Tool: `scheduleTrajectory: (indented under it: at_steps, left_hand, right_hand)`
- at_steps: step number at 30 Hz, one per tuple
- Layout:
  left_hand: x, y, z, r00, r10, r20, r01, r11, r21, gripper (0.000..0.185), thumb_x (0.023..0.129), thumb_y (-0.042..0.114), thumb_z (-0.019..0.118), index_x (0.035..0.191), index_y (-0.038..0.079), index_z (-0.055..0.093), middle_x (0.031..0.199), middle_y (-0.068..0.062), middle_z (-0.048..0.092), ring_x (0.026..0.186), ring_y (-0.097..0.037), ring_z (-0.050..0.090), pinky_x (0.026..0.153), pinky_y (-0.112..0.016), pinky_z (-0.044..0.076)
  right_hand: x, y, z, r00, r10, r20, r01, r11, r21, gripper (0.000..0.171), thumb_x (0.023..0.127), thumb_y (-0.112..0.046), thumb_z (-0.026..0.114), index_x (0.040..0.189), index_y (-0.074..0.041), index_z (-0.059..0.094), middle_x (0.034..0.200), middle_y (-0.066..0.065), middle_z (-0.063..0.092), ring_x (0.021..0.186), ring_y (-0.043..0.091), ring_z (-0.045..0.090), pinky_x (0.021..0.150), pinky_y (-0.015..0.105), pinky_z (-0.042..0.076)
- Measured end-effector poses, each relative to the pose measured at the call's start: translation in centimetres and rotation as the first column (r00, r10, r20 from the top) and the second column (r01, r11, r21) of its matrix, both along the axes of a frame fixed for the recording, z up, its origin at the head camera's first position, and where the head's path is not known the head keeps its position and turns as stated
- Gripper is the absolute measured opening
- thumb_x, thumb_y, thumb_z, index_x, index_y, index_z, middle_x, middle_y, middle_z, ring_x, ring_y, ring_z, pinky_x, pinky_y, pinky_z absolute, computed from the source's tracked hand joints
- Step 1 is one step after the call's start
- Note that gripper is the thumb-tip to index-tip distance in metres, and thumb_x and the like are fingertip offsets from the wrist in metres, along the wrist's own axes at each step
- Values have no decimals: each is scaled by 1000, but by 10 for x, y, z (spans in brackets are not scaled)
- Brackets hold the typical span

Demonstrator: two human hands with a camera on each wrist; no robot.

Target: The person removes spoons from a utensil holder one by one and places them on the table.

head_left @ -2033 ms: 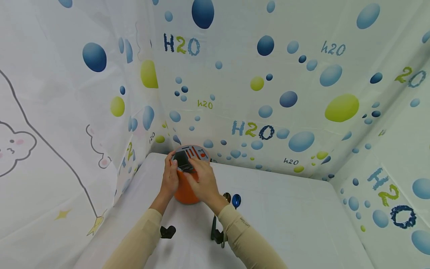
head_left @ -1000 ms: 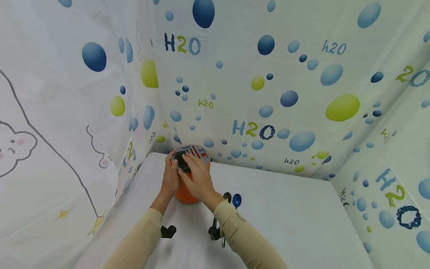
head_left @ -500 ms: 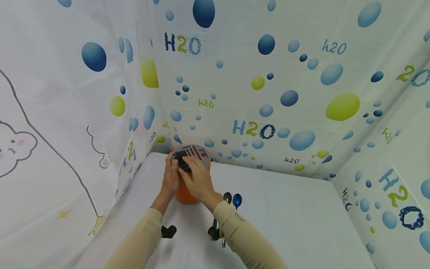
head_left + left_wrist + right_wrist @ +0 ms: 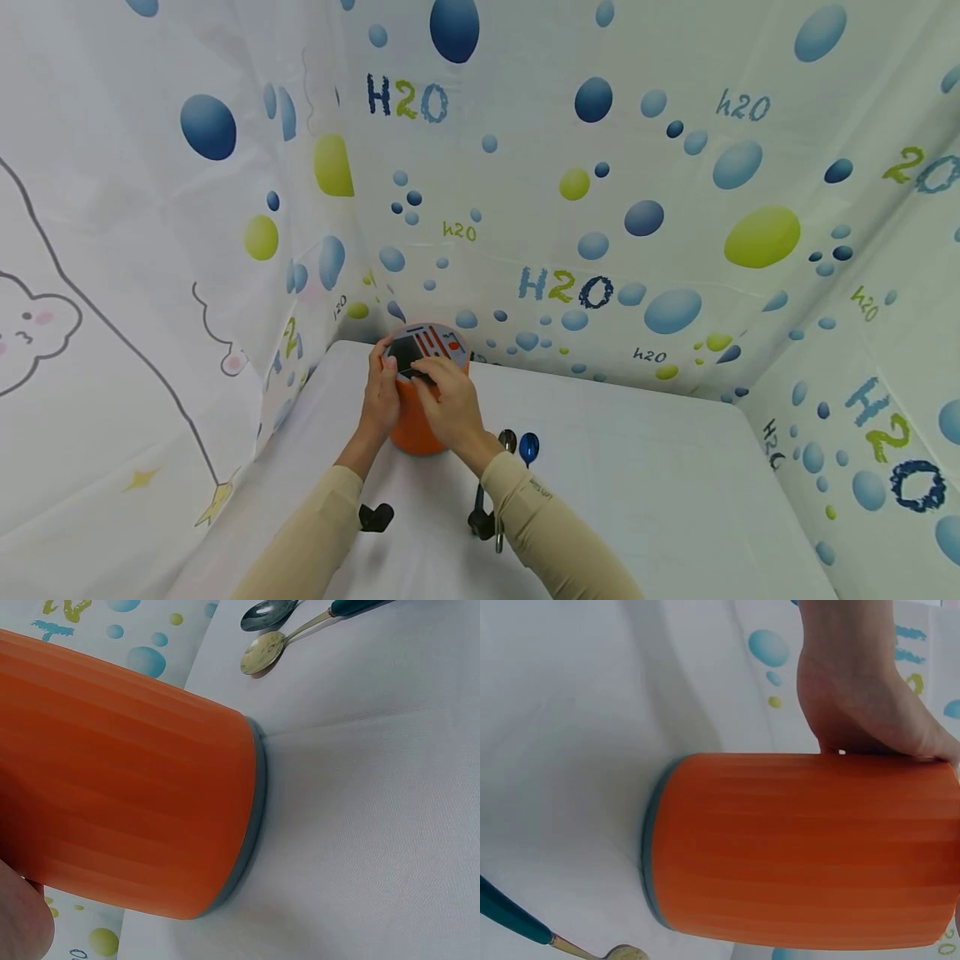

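Note:
An orange ribbed cylindrical utensil holder (image 4: 418,427) stands upright on the white table, with a grey base ring (image 4: 261,787). Its grey top (image 4: 441,335) has narrow slots and a dark square area (image 4: 406,351) toward the left. My left hand (image 4: 381,398) grips the holder's left side near the rim; the right wrist view shows that palm (image 4: 862,712) against the orange wall. Over the front of the top, the right hand (image 4: 452,406) pinches the front edge beside the dark square, thumb lower and fingers bent above. Its fingertips are partly hidden.
Right of the holder lie a blue spoon (image 4: 529,447) and a gold-toned spoon (image 4: 507,440). A black utensil head (image 4: 481,524) and a thin metal handle (image 4: 499,542) lie by the right sleeve. A black heart-shaped piece (image 4: 377,517) lies by the left sleeve. Patterned curtains (image 4: 675,250) enclose the table.
The right hand's fingers first slid left across the dark square, then drew back to its front edge and bent. The left hand and holder have stayed in place.

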State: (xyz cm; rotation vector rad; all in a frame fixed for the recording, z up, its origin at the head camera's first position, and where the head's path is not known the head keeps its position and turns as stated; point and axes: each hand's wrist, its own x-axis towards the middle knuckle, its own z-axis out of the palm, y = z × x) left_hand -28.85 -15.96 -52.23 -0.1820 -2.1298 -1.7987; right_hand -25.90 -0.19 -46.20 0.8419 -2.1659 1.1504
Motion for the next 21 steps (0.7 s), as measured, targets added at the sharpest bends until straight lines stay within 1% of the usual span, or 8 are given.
scheduleTrajectory:
  at_steps: [5,13,21]
  left_hand:
    - [1,0,0,1000,1,2,-1,1000,-3,53,113,43,26,161,20,26,156,-17,39,143,-34,40,121,-55,29]
    - [4,0,3,1000,0,5,0,1000,-2,55,113,42,26,162,17,25,157,-17,38,142,-34,40,121,-56,30]
    - [6,0,4,1000,-6,5,6,1000,9,52,114,39,27,161,18,26,157,-16,38,142,-33,41,121,-54,30]
  right_hand:
    - [1,0,0,1000,15,10,-15,1000,-7,20,100,-12,69,118,-5,74,117,5,73,112,18,69,97,23,56]
    - [2,0,1,999,27,16,-27,1000,-12,19,100,-12,69,117,-3,74,116,5,73,111,18,69,96,23,56]
    - [4,0,4,999,30,26,-30,1000,-5,20,101,-12,68,117,-3,74,117,5,73,112,18,69,96,23,56]
